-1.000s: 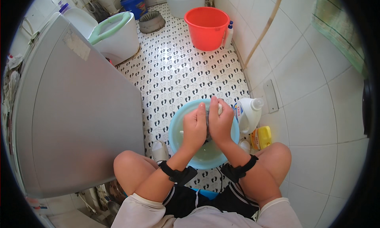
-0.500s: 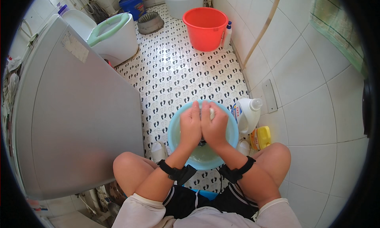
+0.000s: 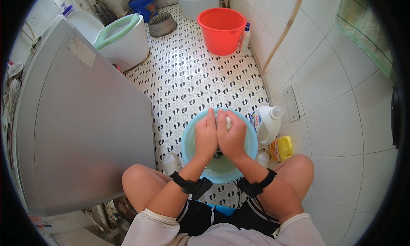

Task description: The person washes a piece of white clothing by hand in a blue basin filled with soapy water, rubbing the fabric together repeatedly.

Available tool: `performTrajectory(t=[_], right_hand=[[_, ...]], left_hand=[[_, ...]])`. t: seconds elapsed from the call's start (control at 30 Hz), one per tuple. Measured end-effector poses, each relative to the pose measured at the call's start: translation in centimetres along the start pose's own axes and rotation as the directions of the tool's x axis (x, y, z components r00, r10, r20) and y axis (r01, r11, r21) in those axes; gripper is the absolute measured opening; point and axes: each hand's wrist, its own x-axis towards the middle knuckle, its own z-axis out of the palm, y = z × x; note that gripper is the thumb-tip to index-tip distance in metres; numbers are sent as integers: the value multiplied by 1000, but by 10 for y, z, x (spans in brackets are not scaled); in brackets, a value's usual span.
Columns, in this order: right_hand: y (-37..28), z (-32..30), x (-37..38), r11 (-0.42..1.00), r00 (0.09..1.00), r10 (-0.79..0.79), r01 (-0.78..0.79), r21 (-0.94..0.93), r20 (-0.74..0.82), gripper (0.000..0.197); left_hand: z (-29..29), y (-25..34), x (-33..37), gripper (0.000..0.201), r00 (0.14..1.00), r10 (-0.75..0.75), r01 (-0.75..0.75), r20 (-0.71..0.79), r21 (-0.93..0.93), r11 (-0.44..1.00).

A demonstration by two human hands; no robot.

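Note:
A light blue basin (image 3: 186, 160) holding cloudy, pale green water (image 3: 222, 167) stands on the floor between my feet. Above it my left hand (image 3: 206, 135) and my right hand (image 3: 232, 137) are pressed side by side, fingers curled and thumbs pointing away from me. Both are closed round something mostly hidden. A small white piece (image 3: 229, 123) of it shows at my right fingers, and a dark bit (image 3: 218, 154) appears below, between my wrists. Whether these belong to one cloth, I cannot tell.
To the basin's right stand a white jug-shaped bottle (image 3: 270, 128) and a yellow container (image 3: 282, 148), near the tiled wall (image 3: 337, 118). A grey washing machine-like cabinet (image 3: 94, 131) takes up the left. Farther off are a red bucket (image 3: 221, 37), a toilet (image 3: 128, 45) and a blue bucket (image 3: 143, 7).

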Motion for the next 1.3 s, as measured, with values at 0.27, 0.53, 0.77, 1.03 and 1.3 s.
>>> performTrajectory(t=[0.27, 0.53, 0.77, 1.03, 1.3], right_hand=[[5, 0, 6, 994, 993, 108, -107, 38, -50, 34], [20, -3, 11, 985, 985, 162, -158, 64, -67, 34], [19, 8, 0, 995, 992, 54, -44, 91, -112, 32], [7, -1, 6, 999, 997, 41, -39, 28, -59, 35], [5, 2, -3, 999, 999, 3, -2, 38, -36, 38]], left_hand=[[1, 2, 0, 50, 999, 34, -35, 4, 94, 995], [2, 1, -2, 49, 1000, 10, -12, 21, 111, 994], [-2, -12, 4, 48, 997, -78, 78, -8, 20, 997], [1, -2, 1, 50, 998, -49, 48, 35, 50, 998], [2, 2, -3, 50, 999, -48, 48, -12, 0, 999]])
